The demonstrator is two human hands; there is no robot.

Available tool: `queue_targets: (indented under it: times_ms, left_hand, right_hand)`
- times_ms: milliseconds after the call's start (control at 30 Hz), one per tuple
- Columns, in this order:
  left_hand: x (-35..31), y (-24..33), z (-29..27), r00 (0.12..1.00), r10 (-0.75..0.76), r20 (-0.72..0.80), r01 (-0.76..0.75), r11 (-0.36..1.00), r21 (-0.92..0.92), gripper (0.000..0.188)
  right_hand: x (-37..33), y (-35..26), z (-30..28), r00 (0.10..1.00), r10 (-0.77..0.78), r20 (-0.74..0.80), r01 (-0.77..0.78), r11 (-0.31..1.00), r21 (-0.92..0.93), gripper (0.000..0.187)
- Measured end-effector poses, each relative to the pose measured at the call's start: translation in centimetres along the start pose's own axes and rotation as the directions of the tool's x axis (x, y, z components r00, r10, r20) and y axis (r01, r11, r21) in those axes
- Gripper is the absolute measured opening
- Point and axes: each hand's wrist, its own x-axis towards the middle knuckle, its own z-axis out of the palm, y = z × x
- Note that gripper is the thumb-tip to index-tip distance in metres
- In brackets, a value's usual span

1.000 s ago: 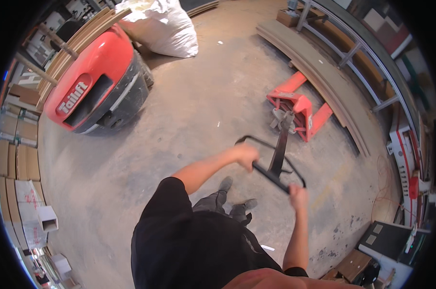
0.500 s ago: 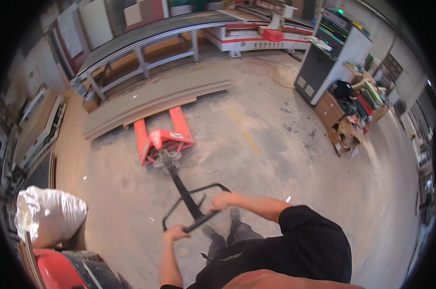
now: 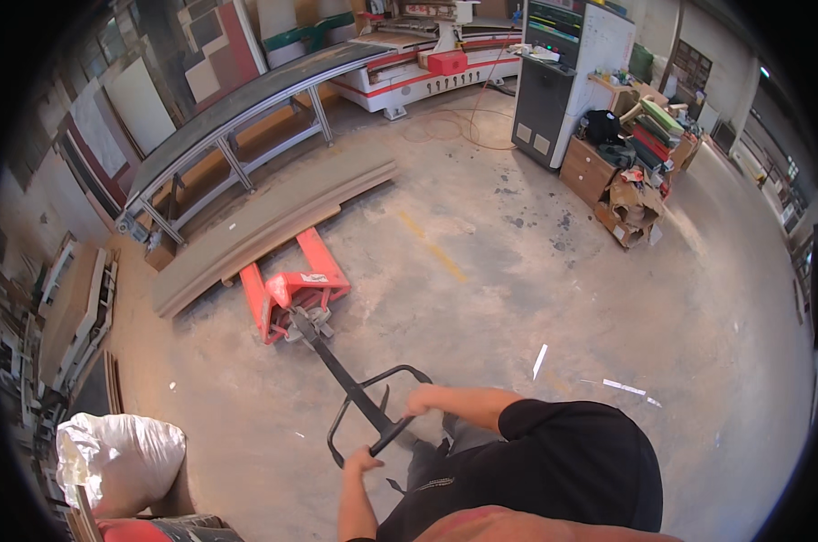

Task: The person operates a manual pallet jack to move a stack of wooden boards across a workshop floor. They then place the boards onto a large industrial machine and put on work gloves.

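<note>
Both my hands are closed around the black loop handle (image 3: pixel 359 396) of an orange-red pallet truck (image 3: pixel 281 289). My left hand (image 3: pixel 362 459) wraps the near end of the handle's crossbar, and my right hand (image 3: pixel 418 400) grips it farther to the right. The handle leans toward me, with a small lever inside its loop. Ahead, the truck's two forks run under a stack of long grey-brown boards (image 3: pixel 282 219). The fork tips are hidden beneath the boards.
Behind the boards stands a long bench (image 3: pixel 246 108) with metal legs, joined to a red-and-white machine (image 3: pixel 418 86). A control cabinet (image 3: pixel 545 104) and a cluttered wooden box (image 3: pixel 590 172) stand at the right. Near left is a white sack (image 3: pixel 124 456). White strips (image 3: pixel 624 387) lie on the floor.
My view has turned, so the bench, machine and cabinet now appear farther left. The handle sits slightly farther right and lower in view. Both hands keep their grip on it.
</note>
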Motion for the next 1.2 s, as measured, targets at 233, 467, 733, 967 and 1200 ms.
queue_targets:
  times_ms: [233,467,733,967,1200]
  left_hand:
    - [1.2,-4.4,-17.9,0.862,-0.195,-0.467,0.214,0.977,-0.013,0.028]
    - [0.6,12.7,-1.2,0.871,-0.328,-0.365,0.264,0.940,-0.215,0.034]
    - [-0.6,23.3,-0.7,0.795,-0.396,-0.459,0.327,0.918,-0.226,0.021]
    - [-5.4,33.6,4.2,0.746,-0.472,-0.470,0.374,0.881,-0.291,0.022]
    - [-12.6,41.4,0.1,0.813,-0.381,-0.440,0.287,0.920,-0.267,0.031]
  right_hand:
    - [4.0,-2.2,-16.0,0.916,-0.100,-0.390,0.031,0.983,-0.180,0.059]
    - [-3.3,7.9,-2.8,0.918,-0.107,-0.381,0.010,0.969,-0.248,0.052]
    - [-10.8,15.3,-6.4,0.948,-0.190,-0.254,0.103,0.942,-0.320,0.050]
    - [-20.3,18.9,-5.1,0.927,-0.324,-0.190,0.243,0.904,-0.353,0.054]
    - [-28.5,21.4,-11.3,0.865,-0.430,-0.256,0.366,0.892,-0.264,0.064]
